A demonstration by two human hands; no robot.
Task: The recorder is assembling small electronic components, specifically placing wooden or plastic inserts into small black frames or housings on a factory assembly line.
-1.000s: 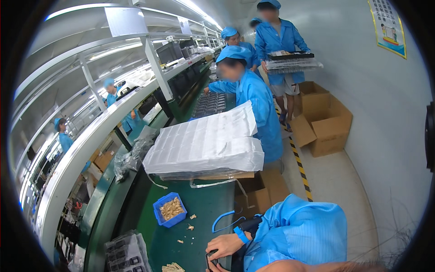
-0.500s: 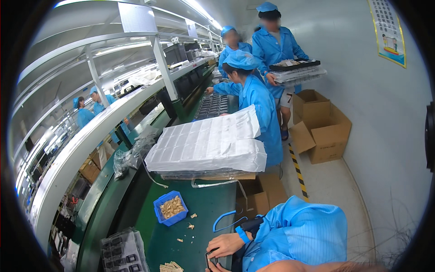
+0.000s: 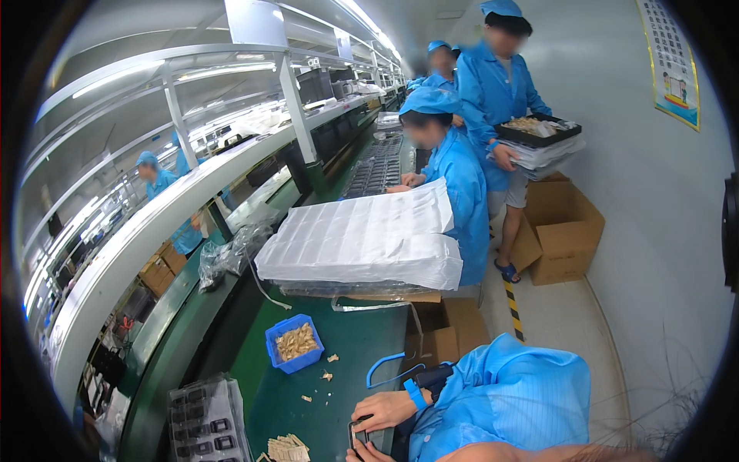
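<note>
Near the lower edge, a small black-edged rectangular part (image 3: 359,433) is held between my two hands over the green bench edge. My right hand (image 3: 382,410), with a blue strap at its wrist, closes on the part from above, fingertips pressed on it. My left hand (image 3: 369,453) grips its lower end and is partly cut off by the frame. Beside them on the green worktop (image 3: 331,420) lies a pile of thin tan strips (image 3: 287,448). A clear tray (image 3: 208,423) of black square parts sits further left. A blue bin (image 3: 295,344) holds small tan pieces, with several loose crumbs next to it.
Beyond the bin, a tall stack of white-covered trays (image 3: 358,246) spans the bench. A seated co-worker (image 3: 446,169) works behind it. Another person (image 3: 504,92) stands in the aisle carrying a black tray (image 3: 539,129) on white ones. Cardboard boxes (image 3: 566,235) stand along the wall.
The standing person has come nearer with the tray. The seated co-worker's outstretched arm has drawn back toward the body. My hands stay on the rectangular part, and the view has shifted slightly.
</note>
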